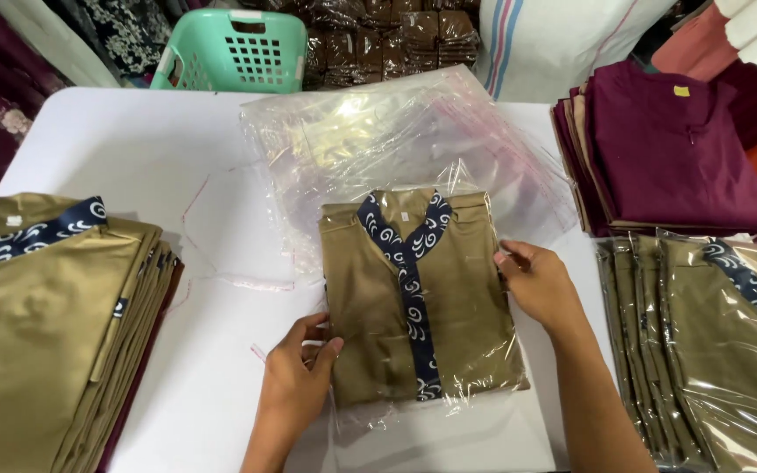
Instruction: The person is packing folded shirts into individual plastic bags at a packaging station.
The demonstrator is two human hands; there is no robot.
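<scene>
Olive-tan cloth fills the middle of the white counter (133,149), where a folded tunic (418,293) with a navy swirl-patterned placket lies inside a clear plastic bag (484,350). The left hand (295,385) pinches the bag's lower left edge, fingers (326,350) closed on the plastic with the thumb on top. The right hand (541,285) rests flat against the garment's right side, fingers together and pressed on the film rather than gripping it. Just behind the packed tunic, touching its collar end, spreads a loose heap of empty clear bags (378,131). At the left edge stands a stack of unbagged tunics (45,333) in the same tan and navy; at the right, a pile of already bagged tunics (711,350) lies close to the right forearm. Beyond that pile sits a stack of maroon garments (676,149). A mint-green plastic basket (234,52) stands past the counter's far edge, beside bundles of brown packed goods (387,39).
</scene>
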